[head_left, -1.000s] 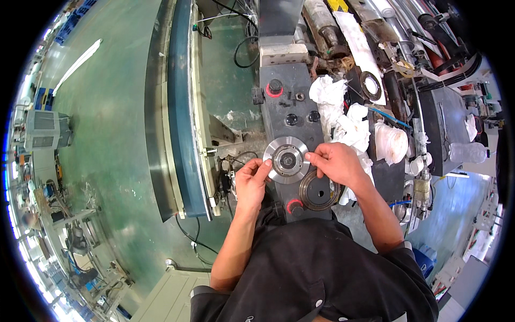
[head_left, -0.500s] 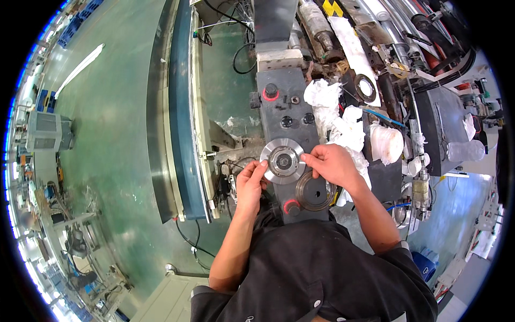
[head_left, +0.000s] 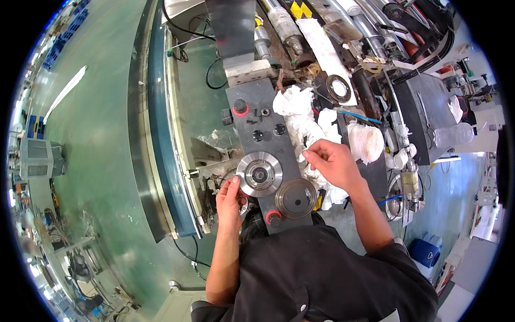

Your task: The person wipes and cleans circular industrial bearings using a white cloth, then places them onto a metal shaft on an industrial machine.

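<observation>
A shiny round metal flange (head_left: pixel 245 174) with a ringed, darker centre lies on the long dark machine plate (head_left: pixel 252 140). My left hand (head_left: pixel 229 203) is closed at the flange's left rim, thumb and fingers pinching the edge. Off to the right, my right hand (head_left: pixel 337 165) hovers apart from the flange, over white crumpled rags (head_left: pixel 300 121). Its thumb and forefinger are pressed together; whatever is between them, if anything, is too small to make out. Beside the flange, toward me, sits a darker round disc (head_left: pixel 298 198) with a small hole.
Two red-ringed black knobs (head_left: pixel 240 107) and small loose hardware (head_left: pixel 265 112) are on the plate. A white roll (head_left: pixel 366 143), a blue rod (head_left: pixel 359 116) and a dark ring (head_left: pixel 338 88) lie to the right. A long conveyor-like rail (head_left: pixel 166 139) runs along the left.
My right hand has come off the flange and moved right, over the rags. The left hand stays at the flange's rim. The whole view has shifted a little.
</observation>
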`<state>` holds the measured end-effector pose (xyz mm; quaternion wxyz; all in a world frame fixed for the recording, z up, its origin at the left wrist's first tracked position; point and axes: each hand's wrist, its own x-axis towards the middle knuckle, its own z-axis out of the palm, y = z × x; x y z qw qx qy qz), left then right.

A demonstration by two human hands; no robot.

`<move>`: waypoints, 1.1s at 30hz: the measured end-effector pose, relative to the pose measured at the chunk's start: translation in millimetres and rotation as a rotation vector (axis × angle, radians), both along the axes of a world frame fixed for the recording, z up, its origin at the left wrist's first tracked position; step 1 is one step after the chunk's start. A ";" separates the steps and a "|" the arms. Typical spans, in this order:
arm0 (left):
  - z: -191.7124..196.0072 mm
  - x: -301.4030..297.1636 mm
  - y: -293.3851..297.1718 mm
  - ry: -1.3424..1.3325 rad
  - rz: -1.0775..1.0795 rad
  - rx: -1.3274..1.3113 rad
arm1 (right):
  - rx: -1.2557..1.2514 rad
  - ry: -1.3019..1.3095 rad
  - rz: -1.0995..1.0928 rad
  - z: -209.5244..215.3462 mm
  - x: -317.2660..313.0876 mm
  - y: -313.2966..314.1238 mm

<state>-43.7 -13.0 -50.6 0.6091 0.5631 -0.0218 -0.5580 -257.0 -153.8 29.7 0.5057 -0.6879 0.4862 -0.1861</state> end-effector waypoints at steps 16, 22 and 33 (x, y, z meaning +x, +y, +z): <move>-11.4 1.9 33.5 0.029 0.052 -0.002 | -0.159 0.265 0.025 21.5 -75.9 28.1; -2.9 7.8 27.0 -0.012 0.062 0.048 | -0.403 0.182 -0.294 49.3 -95.2 -22.0; 6.8 9.4 36.1 -0.009 0.241 0.019 | -0.493 0.911 0.292 14.3 -51.5 -172.4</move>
